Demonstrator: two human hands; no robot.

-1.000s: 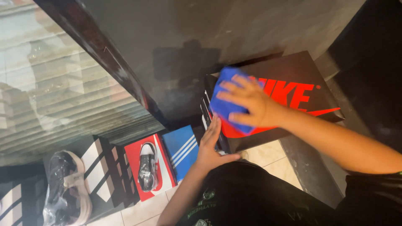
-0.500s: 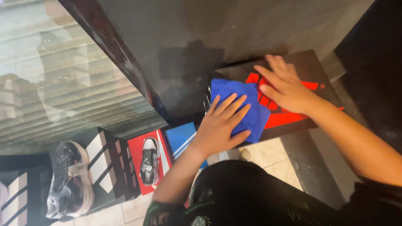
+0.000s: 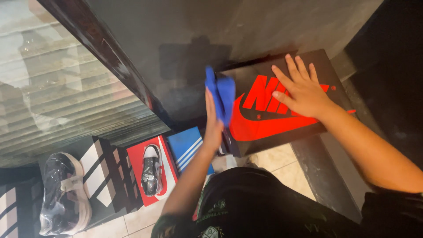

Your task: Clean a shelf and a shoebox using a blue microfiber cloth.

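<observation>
Head view looks straight down on a person bent over a black shoebox (image 3: 282,132) with a big red logo on its lid. The box sits on a dark ledge (image 3: 326,176), pushed up against a dark grey wall (image 3: 176,35).

The right hand (image 3: 302,90) lies flat on the lid, palm down, fingers spread wide and pointing toward the wall, covering part of the red logo. It grips nothing; it just presses on the box.

The left hand (image 3: 214,121) is turned on edge at the box's left side, fingers straight and together, with a blue cloth (image 3: 221,94) pressed between the hand and the side of the box. The cloth stands up above the lid's edge, bunched and folded. I cannot tell whether the fingers pinch it or only push it against the cardboard.

Lower down, on the tiled floor (image 3: 282,161), more boxes stand in a row: a blue box (image 3: 187,143) with white stripes just below the left hand, a red box (image 3: 136,161) with a black and white shoe (image 3: 151,169) lying on it, then a black box (image 3: 110,176) with white stripes. Farther left a wrapped shoe (image 3: 61,196) rests on another box. Behind those runs a ribbed shutter (image 3: 57,101).
</observation>
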